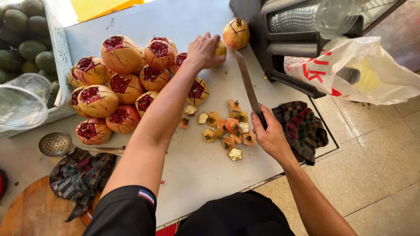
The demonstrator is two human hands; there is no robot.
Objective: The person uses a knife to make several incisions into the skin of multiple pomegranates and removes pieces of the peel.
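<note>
A pomegranate (220,48) is gripped under the left hand (203,50) at the far side of the white table (197,170), the fingers curled over its top so that only a yellow edge shows. A long knife (248,85) is held in the right hand (269,135), the fingers wrapped tight round the dark handle, the blade lifted and pointed away toward the fruit, its tip near the held pomegranate but not seen to touch it.

Much of the work looks already done. A pile of pomegranates (118,83) is stacked to the left, each one with its crown cut away, red seeds laid open and dark score lines drawn down the skin. The cut-off crowns (227,131) are scattered in a heap on the table, just in front of the knife hand.

What is left appears small: the fruit under the left hand, and one whole pomegranate (236,33) standing beyond it with its crown on, though it already carries score lines. No other untrimmed fruit can be made out, so the batch is judged to be close to its end.

A checked cloth (302,129) lies beside the right hand, a slotted ladle (54,144) rests at the left edge, and a crate of avocados (26,39) stands behind the pile.
</note>
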